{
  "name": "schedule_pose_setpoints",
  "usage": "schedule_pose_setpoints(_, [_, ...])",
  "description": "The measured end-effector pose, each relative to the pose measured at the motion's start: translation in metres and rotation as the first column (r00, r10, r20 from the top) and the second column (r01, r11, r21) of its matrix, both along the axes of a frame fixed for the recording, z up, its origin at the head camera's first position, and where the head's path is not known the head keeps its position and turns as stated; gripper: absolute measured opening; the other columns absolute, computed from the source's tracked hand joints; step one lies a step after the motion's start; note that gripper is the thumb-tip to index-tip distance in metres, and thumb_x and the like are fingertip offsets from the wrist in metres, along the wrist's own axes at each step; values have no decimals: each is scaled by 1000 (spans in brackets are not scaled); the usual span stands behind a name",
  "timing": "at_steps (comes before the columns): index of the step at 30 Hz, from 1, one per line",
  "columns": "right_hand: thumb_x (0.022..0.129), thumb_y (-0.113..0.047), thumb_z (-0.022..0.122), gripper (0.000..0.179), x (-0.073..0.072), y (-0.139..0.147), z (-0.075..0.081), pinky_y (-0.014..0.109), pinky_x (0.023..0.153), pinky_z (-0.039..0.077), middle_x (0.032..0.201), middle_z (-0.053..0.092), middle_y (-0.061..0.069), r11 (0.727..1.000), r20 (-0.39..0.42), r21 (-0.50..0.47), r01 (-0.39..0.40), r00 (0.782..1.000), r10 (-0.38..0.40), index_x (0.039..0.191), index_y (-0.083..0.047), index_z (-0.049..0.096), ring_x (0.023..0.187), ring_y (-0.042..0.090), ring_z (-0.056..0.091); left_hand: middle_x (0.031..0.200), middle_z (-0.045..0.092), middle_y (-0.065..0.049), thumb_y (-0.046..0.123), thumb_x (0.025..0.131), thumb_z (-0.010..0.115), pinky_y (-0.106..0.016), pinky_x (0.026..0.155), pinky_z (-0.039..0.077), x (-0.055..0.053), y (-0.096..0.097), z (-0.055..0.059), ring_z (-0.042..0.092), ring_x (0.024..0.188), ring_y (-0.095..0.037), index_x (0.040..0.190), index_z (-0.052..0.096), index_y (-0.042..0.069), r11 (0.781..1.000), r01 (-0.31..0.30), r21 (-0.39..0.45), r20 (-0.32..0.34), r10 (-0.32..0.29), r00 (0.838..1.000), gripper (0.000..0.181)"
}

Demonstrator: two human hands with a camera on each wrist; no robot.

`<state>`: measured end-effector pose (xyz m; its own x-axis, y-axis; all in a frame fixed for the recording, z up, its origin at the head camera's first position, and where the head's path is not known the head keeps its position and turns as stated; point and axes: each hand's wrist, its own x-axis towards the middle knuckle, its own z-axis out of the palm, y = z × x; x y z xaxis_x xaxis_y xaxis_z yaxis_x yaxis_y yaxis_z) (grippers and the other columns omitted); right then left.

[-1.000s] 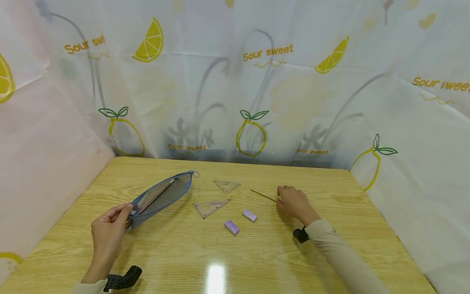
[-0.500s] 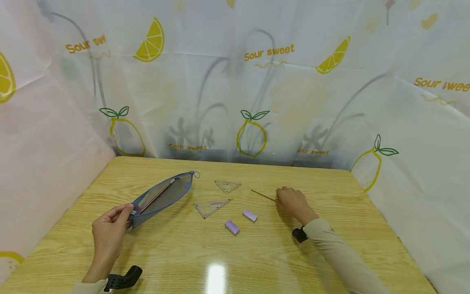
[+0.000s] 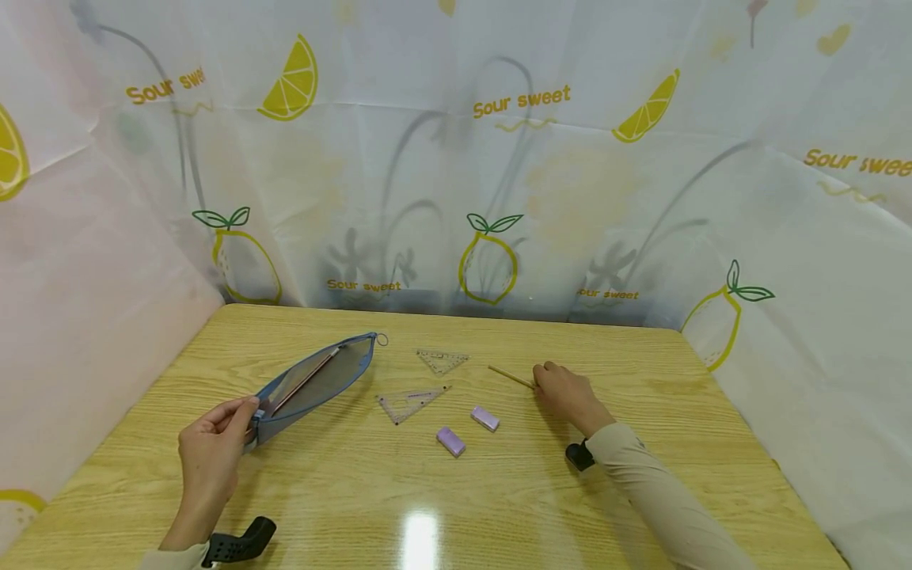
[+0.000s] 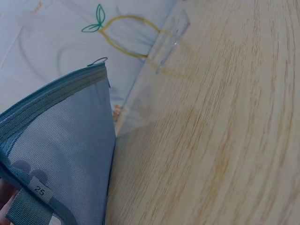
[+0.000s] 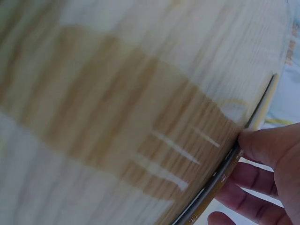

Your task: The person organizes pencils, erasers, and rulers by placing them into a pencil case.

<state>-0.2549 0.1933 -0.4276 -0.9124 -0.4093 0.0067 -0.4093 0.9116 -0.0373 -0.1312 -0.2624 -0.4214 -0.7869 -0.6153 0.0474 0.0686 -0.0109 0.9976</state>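
My left hand (image 3: 214, 455) pinches the near corner of a blue mesh zip pouch (image 3: 313, 388), its mouth gaping upward. A dark pencil (image 3: 306, 380) lies slanted inside it. In the left wrist view the pouch (image 4: 70, 136) stands on its edge, with a "25" tag (image 4: 40, 190) beside my partly hidden fingers. On the right side, my right hand (image 3: 570, 396) holds a thin gold pencil (image 3: 509, 376) near the tabletop, its far end pointing left. The right wrist view shows thumb and fingers gripping this pencil (image 5: 211, 190) along its shaft.
Two clear set squares, one farther back (image 3: 442, 362) and one nearer (image 3: 409, 404), lie between the hands. In front of them are two purple erasers, a left one (image 3: 450, 442) and a right one (image 3: 484, 418). A lemon-print cloth (image 3: 456, 158) walls the wooden table (image 3: 356, 507).
My right hand has moved slightly left along the pencil, whose far end stays about where it was. The left hand and pouch hold still.
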Motion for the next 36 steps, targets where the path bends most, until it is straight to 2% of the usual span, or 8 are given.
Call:
schedule_pose_setpoints(3, [97,-13,63,11,0,0,-1,39,54,49,79,50,3,1000,-4,-10,-2,1000,1,89,-10,55,71,21,58,68,70,7,12,90,72,-16,53,50,0,0,-1,63,63,-3,89,77,4,1000,2,9,-10,-2,1000,10])
schedule_pose_setpoints(11, [93,-2,65,12,3,2,-3,37,62,51,83,50,7,997,-15,-57,-51,999,51,90,-4,54,75,24,56,70,70,7,12,89,72,-16,53,50,-1,0,0,64,63,-3,86,76,7,999,1,34,-8,-1,1000,7])
schedule_pose_setpoints(22, [97,2,57,12,5,6,-8,38,56,46,82,48,13,994,-101,-28,-107,989,104,89,0,49,72,29,52,69,70,6,13,89,72,-17,53,51,0,0,0,64,63,-4,87,76,6,999,10,36,-5,-10,1000,8])
schedule_pose_setpoints(36, [95,4,58,12,5,7,-7,38,57,46,87,52,13,995,-113,21,-95,989,97,92,-1,48,78,30,54,69,70,7,14,89,72,-16,54,51,0,1,0,64,64,-3,87,76,7,1000,0,27,7,0,1000,9])
